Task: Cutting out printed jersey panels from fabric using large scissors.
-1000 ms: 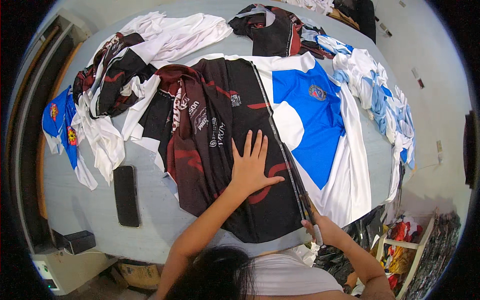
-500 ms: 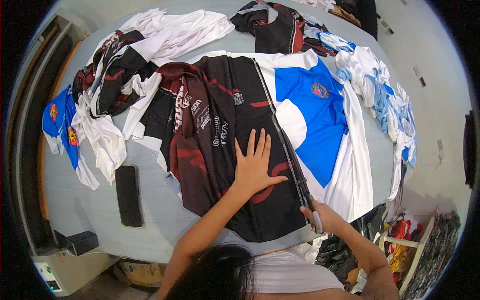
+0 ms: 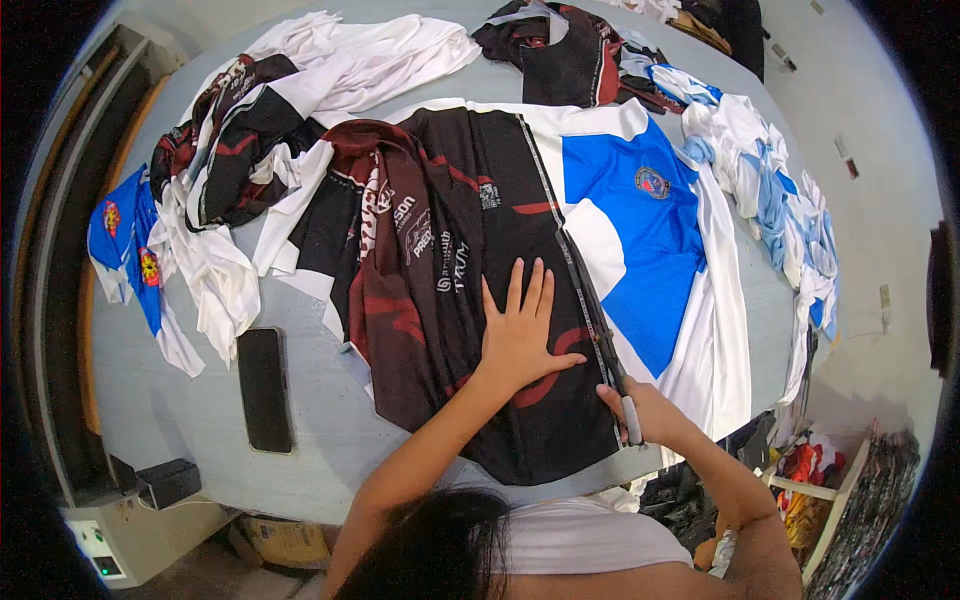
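My left hand lies flat with fingers spread on a black and dark red printed fabric piece, pressing it to the table. My right hand grips a pair of scissors by pale grey handles. The dark blades lie along the right edge of the black piece, beside its narrow printed border strip; how far apart they are is hard to tell. Under and to the right of this edge spreads a white and blue fabric piece with a round crest.
A grey table carries a black phone at left. White fabric and dark printed fabric are heaped at far left, more dark pieces at the back. White and light-blue cloth lines the right edge. A shelf stands lower right.
My right hand has moved slightly forward with the scissors along the black fabric's edge. My left hand stays flat on the cloth. The whole view has shifted a little.
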A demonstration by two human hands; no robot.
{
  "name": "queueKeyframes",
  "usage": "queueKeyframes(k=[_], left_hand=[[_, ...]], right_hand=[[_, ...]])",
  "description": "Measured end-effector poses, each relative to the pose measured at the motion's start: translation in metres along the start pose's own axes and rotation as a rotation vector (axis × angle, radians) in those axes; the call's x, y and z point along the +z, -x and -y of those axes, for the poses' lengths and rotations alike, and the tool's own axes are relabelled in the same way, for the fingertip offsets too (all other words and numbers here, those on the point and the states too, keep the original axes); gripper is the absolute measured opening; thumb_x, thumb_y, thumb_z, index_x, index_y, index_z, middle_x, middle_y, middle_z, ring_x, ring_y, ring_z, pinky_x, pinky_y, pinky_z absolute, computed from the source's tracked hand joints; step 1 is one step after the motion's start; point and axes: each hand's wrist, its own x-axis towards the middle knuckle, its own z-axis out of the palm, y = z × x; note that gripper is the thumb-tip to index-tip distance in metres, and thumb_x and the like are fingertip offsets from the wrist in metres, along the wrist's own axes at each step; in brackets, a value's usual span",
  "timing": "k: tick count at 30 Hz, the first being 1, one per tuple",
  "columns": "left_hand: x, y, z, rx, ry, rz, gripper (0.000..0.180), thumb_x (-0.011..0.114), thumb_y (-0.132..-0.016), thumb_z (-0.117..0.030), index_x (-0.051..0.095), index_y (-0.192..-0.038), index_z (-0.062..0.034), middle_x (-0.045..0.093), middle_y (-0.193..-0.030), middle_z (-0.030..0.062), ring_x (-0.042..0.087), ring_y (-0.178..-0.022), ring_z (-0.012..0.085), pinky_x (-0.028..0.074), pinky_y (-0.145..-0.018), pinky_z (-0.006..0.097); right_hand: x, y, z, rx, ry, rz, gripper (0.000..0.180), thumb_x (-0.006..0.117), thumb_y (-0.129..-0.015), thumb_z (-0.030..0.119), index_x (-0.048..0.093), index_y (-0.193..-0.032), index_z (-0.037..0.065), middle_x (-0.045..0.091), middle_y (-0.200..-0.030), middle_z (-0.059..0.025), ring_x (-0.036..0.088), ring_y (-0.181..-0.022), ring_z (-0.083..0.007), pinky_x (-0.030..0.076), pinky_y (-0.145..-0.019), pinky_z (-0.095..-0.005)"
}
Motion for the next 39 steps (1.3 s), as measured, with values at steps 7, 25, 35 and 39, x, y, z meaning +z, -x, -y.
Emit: queueKeyframes(k=[7, 25, 35, 39], left_hand=[[-0.004, -0.001, -0.001, -0.008, 0.009, 0.028, 0.116, 0.056, -0.057, -0.076, 0.028, -0.138, 0.0024, 0.020, -0.147, 0.0167, 0.012, -0.137, 0.0330, 0.007, -0.102, 0.067], [-0.004, -0.146, 0.080, 0.048, 0.257, -0.263, 0.035, 0.045, -0.090, -0.029, 0.054, -0.117, -0.0083, 0.052, -0.124, 0.0124, 0.044, -0.120, 0.0274, 0.028, -0.100, 0.055], [0.011, -0.157, 0.131, -0.165, -0.067, -0.368, 0.063, 0.042, -0.085, -0.057, 0.050, -0.128, -0.0125, 0.038, -0.139, 0.0162, 0.027, -0.132, 0.0344, 0.014, -0.104, 0.061], [-0.006, -0.146, 0.121, -0.104, -0.009, 0.117, 0.108, 0.047, -0.063, -0.081, 0.031, -0.139, -0.0059, 0.015, -0.148, 0.0177, 0.005, -0.138, 0.0360, -0.002, -0.104, 0.063]], right_hand=[[-0.006, -0.004, 0.000, 0.001, -0.025, 0.038, 0.059, 0.044, -0.090, 0.052, 0.048, -0.095, -0.007, 0.057, -0.060, -0.0092, 0.059, -0.048, -0.0159, 0.046, -0.044, -0.0282], [-0.023, -0.006, 0.023, -0.044, -0.192, 0.073, 0.065, 0.042, -0.088, 0.059, 0.052, -0.093, -0.004, 0.057, -0.061, -0.0100, 0.060, -0.052, -0.0184, 0.047, -0.048, -0.0299], [-0.032, -0.011, 0.022, -0.064, -0.191, 0.184, 0.071, 0.038, -0.087, 0.063, 0.049, -0.102, -0.005, 0.058, -0.064, -0.0104, 0.061, -0.056, -0.0187, 0.047, -0.052, -0.0302], [-0.032, -0.012, 0.025, -0.048, -0.137, 0.165, 0.072, 0.039, -0.086, 0.064, 0.049, -0.098, -0.006, 0.058, -0.064, -0.0092, 0.060, -0.054, -0.0174, 0.047, -0.051, -0.0301]])
